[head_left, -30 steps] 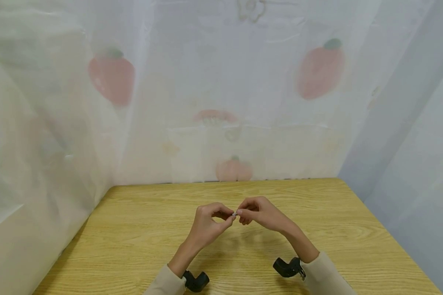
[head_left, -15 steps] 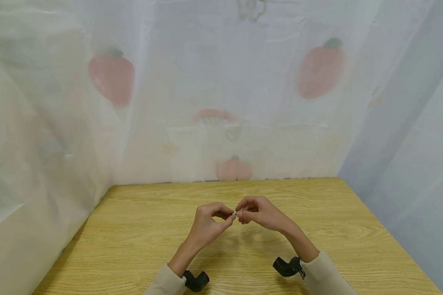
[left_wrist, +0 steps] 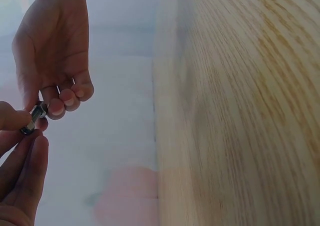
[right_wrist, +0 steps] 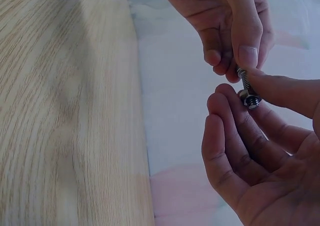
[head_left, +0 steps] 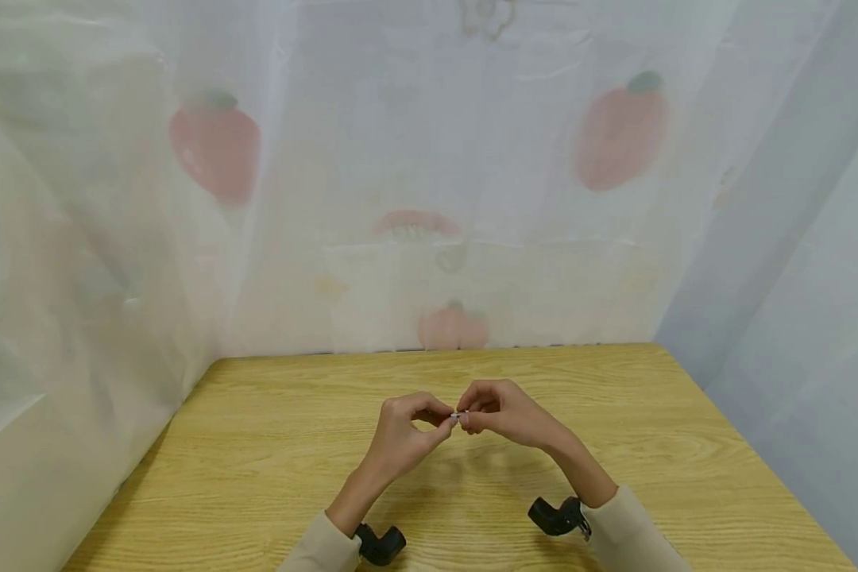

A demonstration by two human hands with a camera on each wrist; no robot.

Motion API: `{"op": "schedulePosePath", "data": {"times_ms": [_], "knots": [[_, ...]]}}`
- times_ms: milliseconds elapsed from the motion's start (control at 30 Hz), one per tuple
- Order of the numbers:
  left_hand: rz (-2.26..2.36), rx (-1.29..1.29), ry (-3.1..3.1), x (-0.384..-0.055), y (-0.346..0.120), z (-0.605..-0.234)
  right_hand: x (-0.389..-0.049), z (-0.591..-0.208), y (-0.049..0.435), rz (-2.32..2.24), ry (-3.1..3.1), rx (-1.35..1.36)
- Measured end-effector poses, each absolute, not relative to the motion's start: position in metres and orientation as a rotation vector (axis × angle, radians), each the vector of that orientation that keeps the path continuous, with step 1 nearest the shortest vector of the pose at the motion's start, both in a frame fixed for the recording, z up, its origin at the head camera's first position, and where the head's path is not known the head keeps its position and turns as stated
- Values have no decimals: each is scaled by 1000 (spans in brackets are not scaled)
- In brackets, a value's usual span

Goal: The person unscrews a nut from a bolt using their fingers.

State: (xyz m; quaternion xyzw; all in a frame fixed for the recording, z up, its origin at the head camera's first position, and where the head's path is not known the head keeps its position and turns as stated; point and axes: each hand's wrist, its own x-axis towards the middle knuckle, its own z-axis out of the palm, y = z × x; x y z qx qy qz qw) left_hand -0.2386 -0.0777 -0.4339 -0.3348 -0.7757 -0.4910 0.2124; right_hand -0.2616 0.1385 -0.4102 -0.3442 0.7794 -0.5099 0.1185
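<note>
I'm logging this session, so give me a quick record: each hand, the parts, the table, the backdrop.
left hand: pinches the bolt
right hand: holds the nut
bolt: metal, threaded, held off the table
nut: around the bolt, near one end
table: yellowish wood grain
backdrop: pale sheet with red fruit prints

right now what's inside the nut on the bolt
The bolt runs through the nut; its threaded end pokes out in the right wrist view. The threads within cannot be seen, covered by the nut itself, and the right hand hides part of its outside.
</note>
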Motion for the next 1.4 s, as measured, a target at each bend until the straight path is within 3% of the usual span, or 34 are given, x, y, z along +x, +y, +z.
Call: {"op": "schedulePosePath", "data": {"times_ms": [267, 1400], "knots": [[-1360, -945, -2121, -225, -75, -415, -261, -408, 138, -1463, 2305, -995], [-1399, -926, -2163, -221, -74, -411, -262, -411, 139, -1474, 2287, -1027]]}}
